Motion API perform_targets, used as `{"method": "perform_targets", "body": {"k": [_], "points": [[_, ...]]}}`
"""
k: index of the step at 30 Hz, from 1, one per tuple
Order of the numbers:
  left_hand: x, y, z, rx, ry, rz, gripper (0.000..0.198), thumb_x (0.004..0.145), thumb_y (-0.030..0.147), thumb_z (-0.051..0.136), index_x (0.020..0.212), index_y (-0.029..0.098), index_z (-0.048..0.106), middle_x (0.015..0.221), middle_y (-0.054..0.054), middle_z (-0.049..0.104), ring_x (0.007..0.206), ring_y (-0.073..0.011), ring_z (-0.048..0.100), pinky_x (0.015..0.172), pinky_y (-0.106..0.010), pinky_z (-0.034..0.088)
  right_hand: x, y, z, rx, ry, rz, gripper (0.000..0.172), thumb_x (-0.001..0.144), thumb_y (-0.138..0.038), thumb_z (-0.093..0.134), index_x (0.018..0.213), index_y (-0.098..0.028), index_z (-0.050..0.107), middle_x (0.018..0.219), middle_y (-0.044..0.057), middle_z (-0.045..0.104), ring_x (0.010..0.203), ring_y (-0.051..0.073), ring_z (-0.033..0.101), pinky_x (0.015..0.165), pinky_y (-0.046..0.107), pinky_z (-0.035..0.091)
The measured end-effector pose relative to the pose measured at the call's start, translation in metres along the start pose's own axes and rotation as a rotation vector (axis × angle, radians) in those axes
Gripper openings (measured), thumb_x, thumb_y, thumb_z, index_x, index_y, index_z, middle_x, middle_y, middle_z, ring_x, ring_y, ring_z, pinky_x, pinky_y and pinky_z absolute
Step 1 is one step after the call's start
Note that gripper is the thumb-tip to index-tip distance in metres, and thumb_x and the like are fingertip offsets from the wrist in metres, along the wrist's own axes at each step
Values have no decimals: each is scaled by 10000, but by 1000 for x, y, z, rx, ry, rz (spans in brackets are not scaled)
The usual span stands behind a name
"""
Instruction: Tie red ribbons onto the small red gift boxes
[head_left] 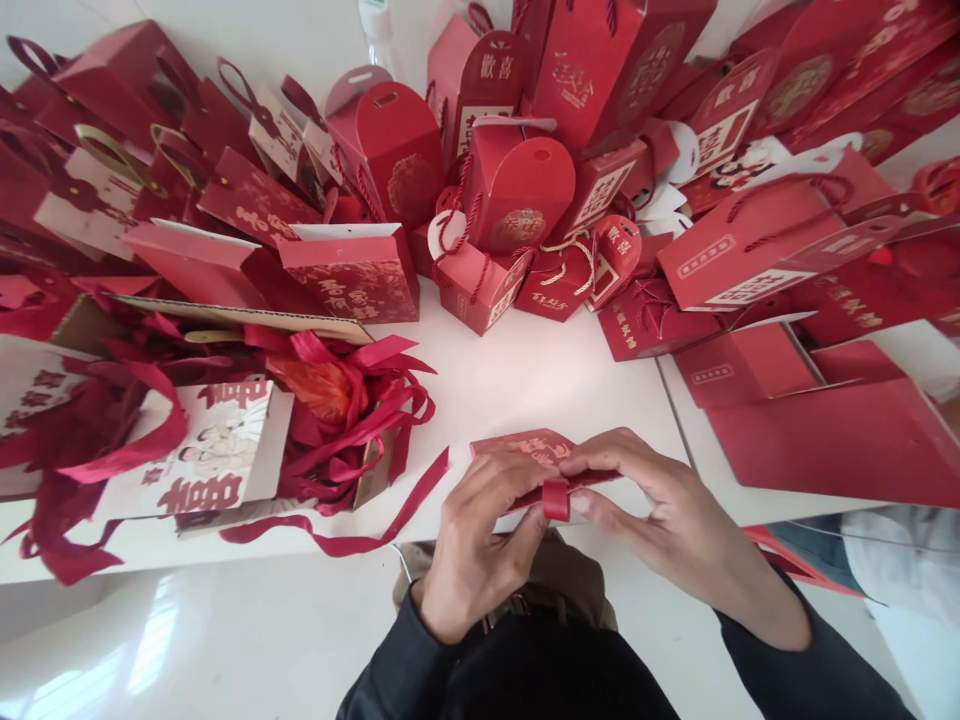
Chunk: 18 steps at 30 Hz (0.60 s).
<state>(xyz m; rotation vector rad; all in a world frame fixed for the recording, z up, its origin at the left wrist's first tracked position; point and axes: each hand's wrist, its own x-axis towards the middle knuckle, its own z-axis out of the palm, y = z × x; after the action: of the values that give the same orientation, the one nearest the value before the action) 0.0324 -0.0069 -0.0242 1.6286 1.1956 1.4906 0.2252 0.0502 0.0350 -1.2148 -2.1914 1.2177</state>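
Close to the table's front edge, a small red gift box (pixel 523 444) with pale printing on its panel sits between my hands. A short red strap loop (pixel 556 499) sticks out from its near top edge. My left hand (pixel 484 535) grips the box's left side, with the thumb just beside the strap. On the right side, my right hand (pixel 649 500) pinches the top edge between thumb and fingers, close to the loop. Part of the box is covered by my fingers, so I cannot tell whether the strap is fastened.
An open cardboard carton (pixel 379 478) full of red ribbons (pixel 397 395) and a white printed box (pixel 217 450) stands at left. Many red gift boxes (pixel 517 185) line the back. Larger red bags (pixel 832 430) lie at right. A clear bottle (pixel 377 35) stands behind.
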Motion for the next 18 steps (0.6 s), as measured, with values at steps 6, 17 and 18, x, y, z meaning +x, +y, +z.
{"method": "perform_targets", "body": {"k": [6,17,18], "points": [[0,-1,1,-1,25,25,318,864,68,718,1159,185,695,1046,-81,764,1035,-229,713,961,-406,571,1,2,1,4,20,-82,84,987,-303,666,1069,-292,679,1053,15,727,1042,201,671,898,337,548],[2,2,-1,-82,-6,27,251,859,13,671,1047,178,669,991,-64,716,933,-210,668,825,-390,563,0,4,4,44,46,-71,149,993,-287,652,1141,-295,655,1028,-7,696,996,161,658,868,282,523],[3,2,-1,-79,-10,29,240,861,15,669,1040,175,670,990,-63,717,936,-208,667,826,-387,561,0,5,4,45,40,-77,152,996,-290,651,1147,-298,656,1033,-9,697,1005,159,654,876,279,519]]}}
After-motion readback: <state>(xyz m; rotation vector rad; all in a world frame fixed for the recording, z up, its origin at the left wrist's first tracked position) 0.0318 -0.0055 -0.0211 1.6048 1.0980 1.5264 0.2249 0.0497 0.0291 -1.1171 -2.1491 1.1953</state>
